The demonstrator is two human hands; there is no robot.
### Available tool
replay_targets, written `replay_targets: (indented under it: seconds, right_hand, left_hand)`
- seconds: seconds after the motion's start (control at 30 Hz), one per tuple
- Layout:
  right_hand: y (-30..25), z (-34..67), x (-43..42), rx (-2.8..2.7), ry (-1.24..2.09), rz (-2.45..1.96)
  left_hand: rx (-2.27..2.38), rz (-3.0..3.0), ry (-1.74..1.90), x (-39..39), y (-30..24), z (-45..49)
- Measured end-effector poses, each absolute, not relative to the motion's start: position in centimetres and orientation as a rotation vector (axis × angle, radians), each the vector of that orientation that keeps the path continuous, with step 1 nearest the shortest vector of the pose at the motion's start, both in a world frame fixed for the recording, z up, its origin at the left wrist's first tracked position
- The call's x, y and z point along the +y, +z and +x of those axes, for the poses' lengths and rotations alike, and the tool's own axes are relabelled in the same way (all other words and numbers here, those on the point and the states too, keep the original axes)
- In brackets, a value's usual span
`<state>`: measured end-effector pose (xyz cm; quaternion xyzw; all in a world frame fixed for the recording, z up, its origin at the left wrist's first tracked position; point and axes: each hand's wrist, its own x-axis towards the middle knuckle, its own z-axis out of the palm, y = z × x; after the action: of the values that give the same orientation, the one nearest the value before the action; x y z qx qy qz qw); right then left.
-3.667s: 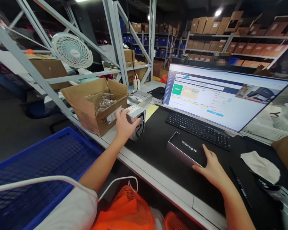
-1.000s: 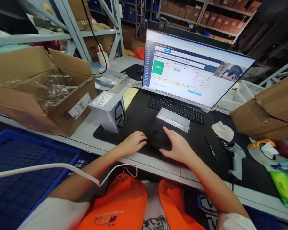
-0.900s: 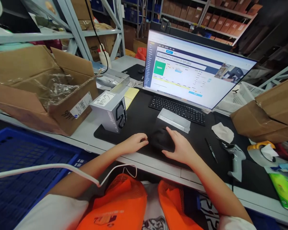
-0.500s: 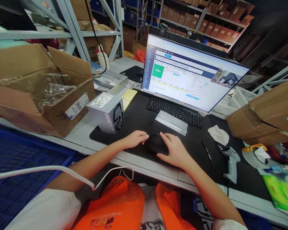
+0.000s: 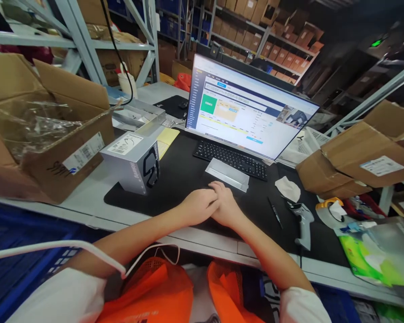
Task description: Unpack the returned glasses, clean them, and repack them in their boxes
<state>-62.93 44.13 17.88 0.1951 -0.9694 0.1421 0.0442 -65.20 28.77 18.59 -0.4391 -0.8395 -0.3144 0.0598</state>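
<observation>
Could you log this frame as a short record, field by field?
Left hand: against the right hand; anything beneath is hidden
Surface: black desk mat
Left of hands: gray printed box, standing; open carton holding clear plastic wrap
Beyond hands: pale tray, keyboard, lit monitor
Right of hands: pen, white cloth, barcode scanner

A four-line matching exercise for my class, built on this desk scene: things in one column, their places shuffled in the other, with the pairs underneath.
Column one:
1. left hand
2. keyboard
3. scanner
4. yellow paper

Column two:
A. to the right of the pen
B. next to the grey box
C. touching the right hand
D. in front of the screen

Right pairs: 1-C, 2-D, 3-A, 4-B.
</observation>
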Motion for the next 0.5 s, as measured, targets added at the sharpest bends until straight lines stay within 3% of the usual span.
replay_targets:
  seconds: [0.17, 0.37, 0.5]
  right_hand:
    - [17.6, -62.8, 43.5, -2.955, 0.359, 0.559]
    - [19.3, -63.9, 44.1, -2.980, 0.798, 0.454]
    - [18.9, -64.3, 43.6, -2.952, 0.847, 0.434]
  left_hand:
    - [-2.467, -1.192, -0.580, 26.8, 17.2, -65.3]
    - [-2.791, -0.993, -0.474, 25.1, 16.4, -65.7]
    - [-2.781, -1.070, -0.426, 24.9, 16.6, -65.8]
